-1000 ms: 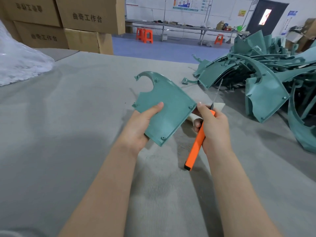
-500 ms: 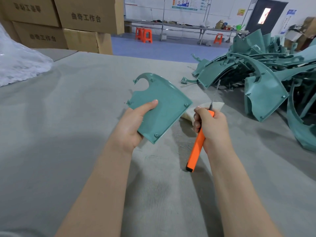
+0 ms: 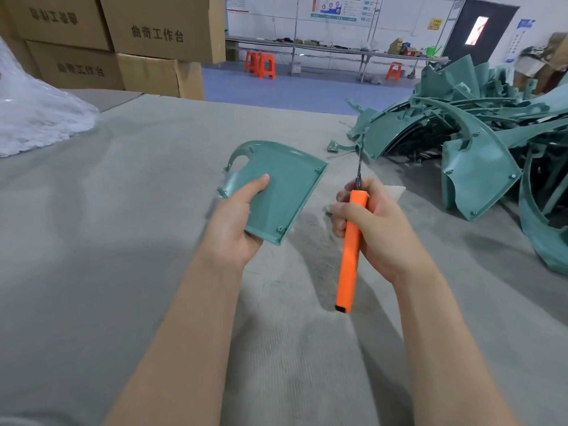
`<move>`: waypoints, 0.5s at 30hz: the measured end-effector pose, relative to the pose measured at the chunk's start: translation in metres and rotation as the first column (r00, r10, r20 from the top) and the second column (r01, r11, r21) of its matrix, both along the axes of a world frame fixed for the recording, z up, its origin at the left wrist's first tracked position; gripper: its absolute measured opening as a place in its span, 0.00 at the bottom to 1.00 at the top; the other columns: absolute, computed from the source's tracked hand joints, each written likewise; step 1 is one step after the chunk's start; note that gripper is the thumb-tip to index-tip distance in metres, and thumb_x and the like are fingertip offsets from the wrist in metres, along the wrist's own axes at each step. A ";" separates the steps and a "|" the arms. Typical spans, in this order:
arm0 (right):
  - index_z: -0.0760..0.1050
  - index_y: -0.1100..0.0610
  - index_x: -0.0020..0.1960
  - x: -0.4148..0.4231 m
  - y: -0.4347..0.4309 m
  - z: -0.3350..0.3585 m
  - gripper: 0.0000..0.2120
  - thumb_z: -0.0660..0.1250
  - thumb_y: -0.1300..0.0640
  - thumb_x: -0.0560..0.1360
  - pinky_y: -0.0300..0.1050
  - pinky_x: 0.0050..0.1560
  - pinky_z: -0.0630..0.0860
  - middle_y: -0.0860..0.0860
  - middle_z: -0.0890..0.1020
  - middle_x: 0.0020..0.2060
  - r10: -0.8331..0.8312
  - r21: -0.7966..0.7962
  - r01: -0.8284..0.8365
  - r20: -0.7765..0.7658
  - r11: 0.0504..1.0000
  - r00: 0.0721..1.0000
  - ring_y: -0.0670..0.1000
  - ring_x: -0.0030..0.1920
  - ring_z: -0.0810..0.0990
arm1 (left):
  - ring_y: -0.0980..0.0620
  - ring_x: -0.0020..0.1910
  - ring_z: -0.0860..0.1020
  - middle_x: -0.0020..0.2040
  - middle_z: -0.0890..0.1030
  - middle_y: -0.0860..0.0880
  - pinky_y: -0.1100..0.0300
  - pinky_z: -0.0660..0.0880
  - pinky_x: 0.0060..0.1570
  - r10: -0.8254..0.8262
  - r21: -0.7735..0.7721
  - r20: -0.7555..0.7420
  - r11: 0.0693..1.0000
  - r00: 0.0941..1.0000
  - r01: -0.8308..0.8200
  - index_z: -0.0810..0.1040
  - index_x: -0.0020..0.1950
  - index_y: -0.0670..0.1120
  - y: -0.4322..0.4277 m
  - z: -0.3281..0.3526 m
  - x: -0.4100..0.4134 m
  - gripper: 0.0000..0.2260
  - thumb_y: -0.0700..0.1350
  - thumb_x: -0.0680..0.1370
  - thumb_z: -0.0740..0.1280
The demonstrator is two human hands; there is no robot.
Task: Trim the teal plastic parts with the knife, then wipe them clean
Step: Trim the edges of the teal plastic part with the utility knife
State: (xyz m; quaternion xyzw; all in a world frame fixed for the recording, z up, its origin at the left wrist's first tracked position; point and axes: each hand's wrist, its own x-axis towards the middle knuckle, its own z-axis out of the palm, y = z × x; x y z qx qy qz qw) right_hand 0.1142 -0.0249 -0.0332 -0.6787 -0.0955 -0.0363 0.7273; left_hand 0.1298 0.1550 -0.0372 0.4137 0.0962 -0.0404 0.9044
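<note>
My left hand (image 3: 236,222) grips a flat teal plastic part (image 3: 281,186) by its near left corner, thumb lying on its top face; the part has a hooked cut-out at its far left. My right hand (image 3: 378,222) is wrapped round the orange handle of a utility knife (image 3: 350,250), whose thin blade points up and away, a short gap to the right of the part. A pale cloth (image 3: 395,192) lies on the table behind my right hand, mostly hidden.
A heap of teal plastic parts (image 3: 479,149) fills the right side of the grey felt table (image 3: 107,241). A clear plastic bag (image 3: 33,124) sits far left. Stacked cardboard boxes (image 3: 147,41) stand behind the table. Fine shavings lie under my hands.
My left hand has swung the teal part leftward and flatter, away from the knife. My right hand has turned the knife more upright, and the gap between blade and part has widened.
</note>
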 end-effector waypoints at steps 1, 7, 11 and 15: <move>0.70 0.54 0.48 0.000 0.001 -0.002 0.09 0.66 0.66 0.76 0.45 0.37 0.74 0.51 0.74 0.36 -0.012 -0.077 0.013 0.024 0.997 1.000 0.51 0.33 0.74 | 0.51 0.41 0.85 0.47 0.86 0.46 0.60 0.79 0.33 0.003 0.004 0.000 1.000 1.000 -0.003 0.80 0.55 0.44 0.000 0.000 0.000 0.09 0.42 0.76 0.70; 0.68 0.40 0.52 0.003 0.003 -0.007 0.03 0.61 0.45 0.79 0.52 0.50 0.78 0.52 0.74 0.40 -0.147 -0.337 0.136 -0.006 0.932 0.989 0.54 0.44 0.79 | 0.52 0.41 0.84 0.49 0.85 0.47 0.60 0.81 0.35 0.065 0.034 -0.001 0.997 0.998 -0.065 0.80 0.58 0.44 -0.002 0.003 -0.001 0.11 0.42 0.77 0.69; 0.63 0.54 0.61 0.004 0.000 -0.009 0.16 0.65 0.51 0.79 0.42 0.34 0.74 0.50 0.73 0.34 -0.223 -0.340 0.193 -0.051 0.920 0.973 0.44 0.28 0.73 | 0.53 0.41 0.84 0.48 0.85 0.49 0.60 0.81 0.36 0.106 0.059 0.019 0.993 0.994 -0.107 0.79 0.58 0.45 -0.004 0.004 -0.001 0.10 0.41 0.77 0.69; 0.69 0.56 0.54 0.000 0.001 -0.003 0.08 0.65 0.55 0.79 0.41 0.32 0.72 0.51 0.74 0.32 -0.188 -0.226 0.180 -0.014 0.957 0.982 0.46 0.28 0.71 | 0.56 0.36 0.84 0.39 0.86 0.52 0.62 0.79 0.32 0.144 0.105 0.061 0.983 0.988 -0.149 0.80 0.49 0.47 -0.003 0.002 -0.003 0.03 0.40 0.77 0.69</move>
